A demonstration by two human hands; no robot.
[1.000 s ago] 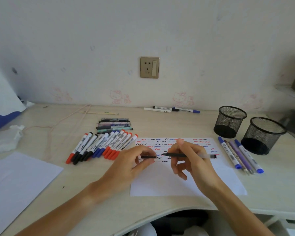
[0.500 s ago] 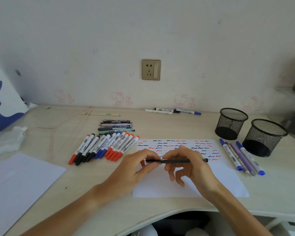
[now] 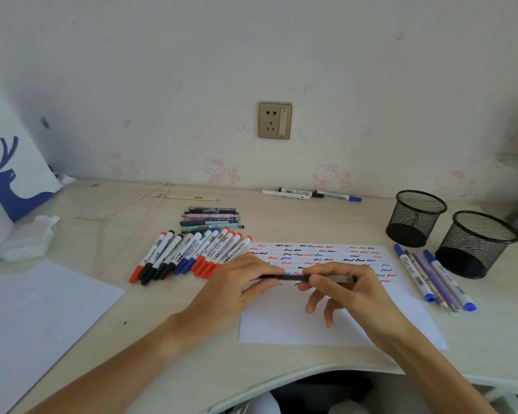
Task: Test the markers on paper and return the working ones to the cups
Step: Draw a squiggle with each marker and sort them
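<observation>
Hiding the black pen's ends, both hands grip it.

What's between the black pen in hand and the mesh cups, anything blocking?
Nothing upright blocks it. Both hands, left hand and right hand, grip the black pen over the test paper. Only a row of pens lies flat on the desk before the two mesh cups, easily passed over.

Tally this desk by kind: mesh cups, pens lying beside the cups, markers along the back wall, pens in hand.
Black wire-mesh cups: 2
Pens and markers lying beside the cups: 4
White-barrelled markers along the back wall: 3
Slim black pen pinched between left hand and right hand: 1
Total: 10
</observation>
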